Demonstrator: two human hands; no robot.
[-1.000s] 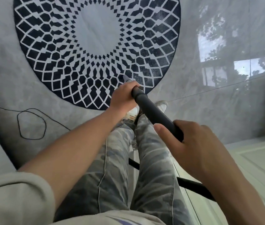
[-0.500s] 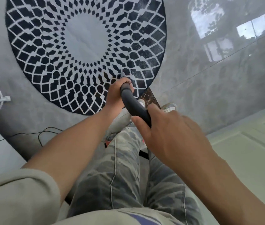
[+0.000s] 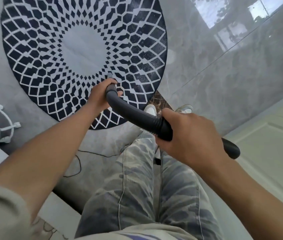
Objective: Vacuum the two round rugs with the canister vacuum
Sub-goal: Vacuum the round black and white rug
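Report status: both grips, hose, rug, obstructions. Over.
Left-hand grip holds hose near nozzle, right-hand grip holds it farther back. Nozzle tip over round rug. Thin cable lies off rug.

I have the round rug (image 3: 85, 54) lying on the floor (image 3: 224, 84) at 11 o'clock from the shoes (image 3: 150, 109), its near edge just beside the toes. Over that edge the left hand (image 3: 101, 97) grips the front end of the vacuum hose (image 3: 133, 116). I follow the hose back toward 4 o'clock, above the shoes, into the right hand (image 3: 189, 135). At 9 o'clock, just off the rug, sits a stand (image 3: 3, 125). A cord (image 3: 78, 163) loops on the floor at 8 o'clock, left of the legs (image 3: 137, 187). A panelled surface (image 3: 267, 161) lies at 3 o'clock.
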